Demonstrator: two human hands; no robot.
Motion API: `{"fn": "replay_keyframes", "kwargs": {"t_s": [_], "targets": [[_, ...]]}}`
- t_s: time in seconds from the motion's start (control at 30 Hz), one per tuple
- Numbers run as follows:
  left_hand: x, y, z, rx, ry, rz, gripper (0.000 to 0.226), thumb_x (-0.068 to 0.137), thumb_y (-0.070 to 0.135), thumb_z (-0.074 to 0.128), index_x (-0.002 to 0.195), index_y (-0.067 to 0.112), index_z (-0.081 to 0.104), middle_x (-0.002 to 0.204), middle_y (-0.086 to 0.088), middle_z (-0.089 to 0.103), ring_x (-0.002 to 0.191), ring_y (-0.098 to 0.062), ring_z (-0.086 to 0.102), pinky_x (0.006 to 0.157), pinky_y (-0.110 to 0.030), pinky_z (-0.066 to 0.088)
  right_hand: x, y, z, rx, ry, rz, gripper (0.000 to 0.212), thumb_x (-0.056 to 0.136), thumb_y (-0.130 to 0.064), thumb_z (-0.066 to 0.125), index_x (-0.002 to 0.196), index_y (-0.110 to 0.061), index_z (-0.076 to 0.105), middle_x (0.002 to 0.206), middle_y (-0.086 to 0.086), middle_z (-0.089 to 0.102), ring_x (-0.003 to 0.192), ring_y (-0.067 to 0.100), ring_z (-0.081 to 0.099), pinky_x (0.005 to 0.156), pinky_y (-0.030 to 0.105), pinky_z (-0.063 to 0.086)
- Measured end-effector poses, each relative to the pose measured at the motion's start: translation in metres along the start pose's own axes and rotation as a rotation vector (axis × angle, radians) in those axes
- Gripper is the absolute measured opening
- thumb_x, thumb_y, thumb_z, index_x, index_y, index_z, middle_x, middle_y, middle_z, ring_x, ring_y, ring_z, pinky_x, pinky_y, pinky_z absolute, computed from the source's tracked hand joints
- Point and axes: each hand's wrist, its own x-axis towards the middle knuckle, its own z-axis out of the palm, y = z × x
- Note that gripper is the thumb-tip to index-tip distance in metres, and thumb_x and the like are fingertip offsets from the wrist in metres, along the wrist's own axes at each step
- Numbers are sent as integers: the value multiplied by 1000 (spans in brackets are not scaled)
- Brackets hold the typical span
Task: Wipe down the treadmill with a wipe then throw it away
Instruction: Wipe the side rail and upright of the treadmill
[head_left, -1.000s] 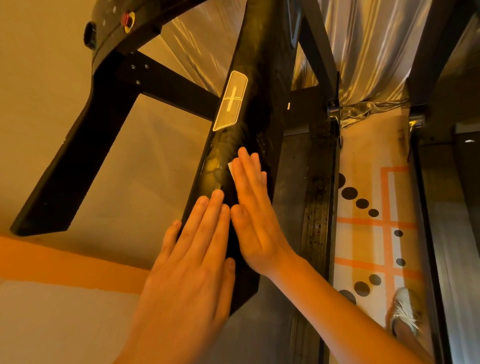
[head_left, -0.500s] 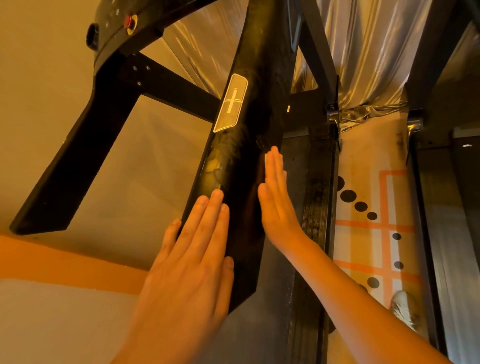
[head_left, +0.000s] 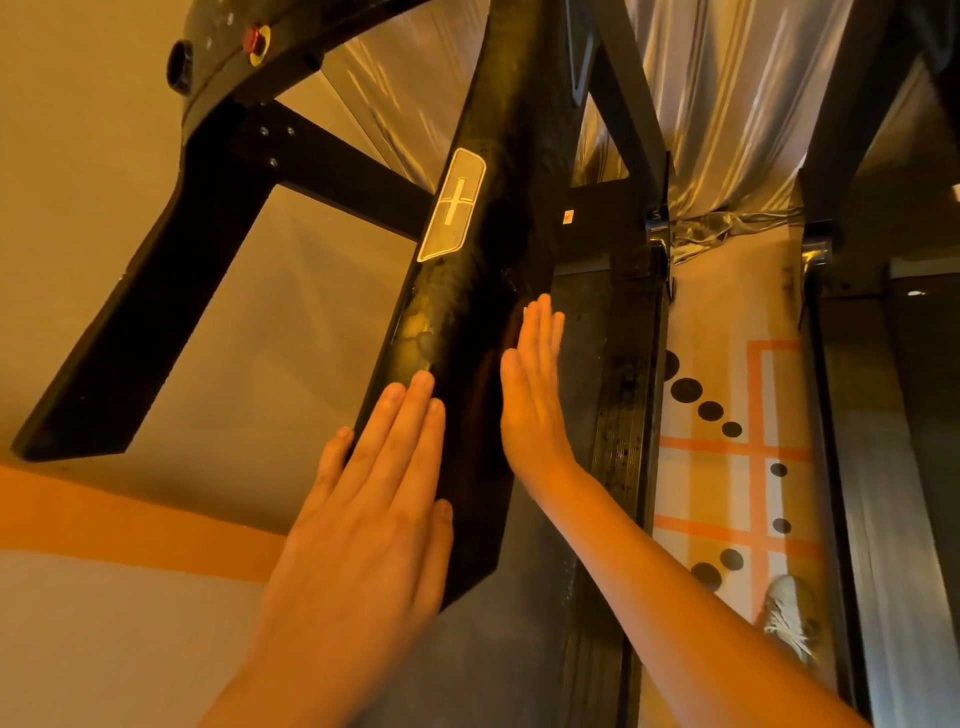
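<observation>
On right side of glossy black treadmill handrail (head_left: 457, 312), R hand (head_left: 530, 395) presses white wipe (head_left: 525, 313), grip flat, fingers together, moved off top; L hand (head_left: 384, 499) flat, near end. Top prob. done.

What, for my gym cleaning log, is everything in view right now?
Treadmill handrail: one, black, centre, running up the frame.
Plus button: one, grey, on the handrail's upper part.
Other handrail: one, black, left.
Stop button: one, red on yellow, console at top left.
Curtain: one, silvery, top right.
Floor: pale, with orange lines and black dots, right.
Shoe: one, white, bottom right.
Wipe: one, only a white sliver shows, at the right hand's fingertips.
Left hand: flat on the handrail's top.
Right hand: flat against the handrail's right side.
</observation>
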Motion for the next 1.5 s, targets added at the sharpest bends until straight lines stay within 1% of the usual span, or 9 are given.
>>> {"fn": "replay_keyframes", "kwargs": {"t_s": [0.1,0.27,0.47,0.77,0.9,1.0,1.2,1.33,1.5], "targets": [[1,1,0,-3,25,5,65,100,39,36,157,9,34,166,-8,28,153,-21,20,113,-56,30,7,-10,0,-14,-30,-106,55,109,-33,19,157,-30,-7,164,-22,-17,153,-1,-19,123,17,-10],[1,1,1,11,29,6,66,99,38,37,157,9,35,166,-8,28,153,-22,20,112,-55,30,-14,10,0,90,-13,3,52,107,-41,20,151,-45,-6,163,-27,-16,152,-7,-17,120,12,-7],[1,-1,2,-11,25,18,67,99,39,38,159,11,31,168,-7,24,155,-20,17,122,-41,21,-19,-30,-2,127,-131,-179,52,109,-31,23,157,-36,3,165,-27,-9,155,-1,-11,124,19,-5],[2,-2,3,33,37,27,68,97,40,37,158,11,33,167,-8,27,153,-23,22,112,-55,29,6,20,-18,-179,-121,-351,61,108,-57,13,161,-30,-1,171,-13,-10,159,19,-11,129,49,-4],[4,-1,3,-5,51,26,68,95,38,39,157,10,34,165,-10,30,152,-23,23,121,-46,29,7,-16,-5,-80,-119,-416,65,109,-53,14,161,-14,10,172,0,-1,159,22,-6,128,40,-7],[5,-1,3,-26,53,31,67,94,37,39,155,9,36,164,-11,32,151,-23,22,115,-44,23,3,-20,-3,-97,-178,-547,61,110,-46,18,160,-11,15,170,0,4,159,23,-3,128,40,-5],[4,-2,3,-44,33,28,69,95,38,39,157,11,33,167,-7,26,155,-20,16,119,-40,17,16,11,-10,-12,-31,-119,58,102,-65,12,154,-47,-6,163,-34,-18,155,3,-16,127,29,-8],[7,-1,2,-43,71,34,67,94,38,39,155,10,35,163,-10,33,151,-22,22,114,-42,22,23,-25,-4,-2,-91,-268,53,109,-37,19,158,-32,-1,161,-34,-14,156,5,-16,125,29,-11],[7,-2,1,-38,61,45,68,91,38,40,153,9,39,161,-11,37,149,-23,24,113,-43,23,16,6,-9,-50,-65,-246,59,106,-53,14,159,-34,-3,165,-30,-17,156,6,-15,126,27,-11]]}}
